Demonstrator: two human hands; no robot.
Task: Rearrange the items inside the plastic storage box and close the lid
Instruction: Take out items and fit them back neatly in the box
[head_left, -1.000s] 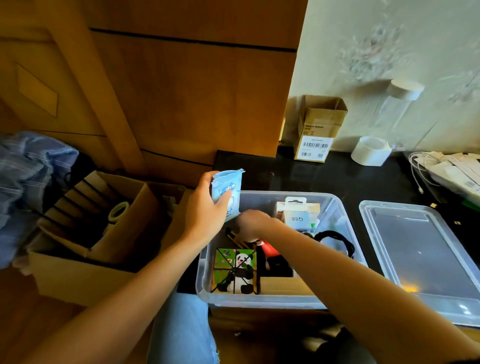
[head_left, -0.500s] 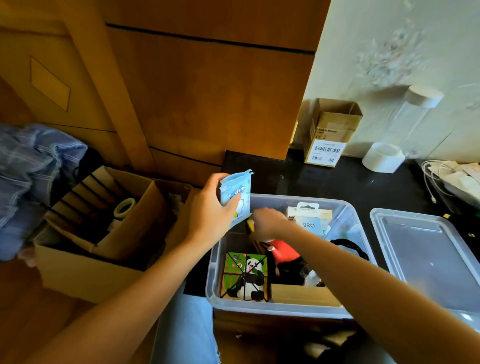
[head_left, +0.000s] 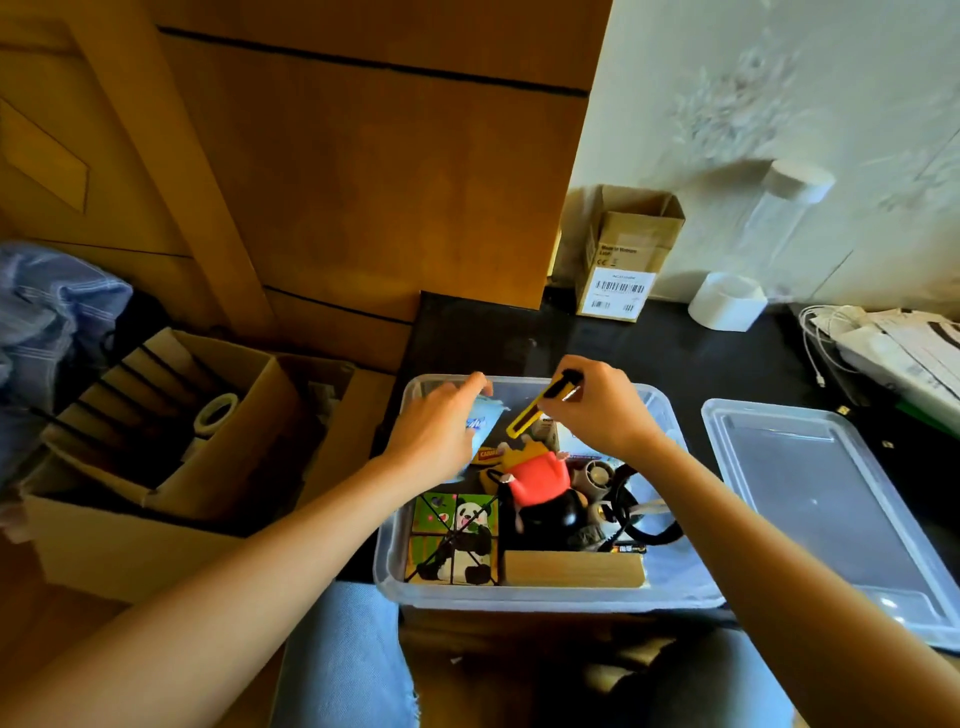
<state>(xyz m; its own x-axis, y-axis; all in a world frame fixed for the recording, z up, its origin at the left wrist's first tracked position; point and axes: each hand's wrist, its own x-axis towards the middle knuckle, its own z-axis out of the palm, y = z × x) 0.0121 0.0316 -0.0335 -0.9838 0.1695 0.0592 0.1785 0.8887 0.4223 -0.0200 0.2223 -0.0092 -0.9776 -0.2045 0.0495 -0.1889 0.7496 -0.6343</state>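
The plastic storage box (head_left: 524, 595) is sitting open on the dark desk (head_left: 649, 353), its lid (head_left: 831, 514) lying just beside it. The right hand (head_left: 597, 410) is pinching a yellow utility knife (head_left: 537, 408) above the box; the left hand (head_left: 441, 423) is holding a pale blue packet (head_left: 480, 431) inside, beyond a panda cube (head_left: 457, 538).

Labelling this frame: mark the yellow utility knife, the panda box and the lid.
yellow utility knife (head_left: 531, 415), head view, on its yellow body below the right hand's grip.
panda box (head_left: 457, 535), head view, on its printed top face.
lid (head_left: 810, 499), head view, on its clear flat panel.
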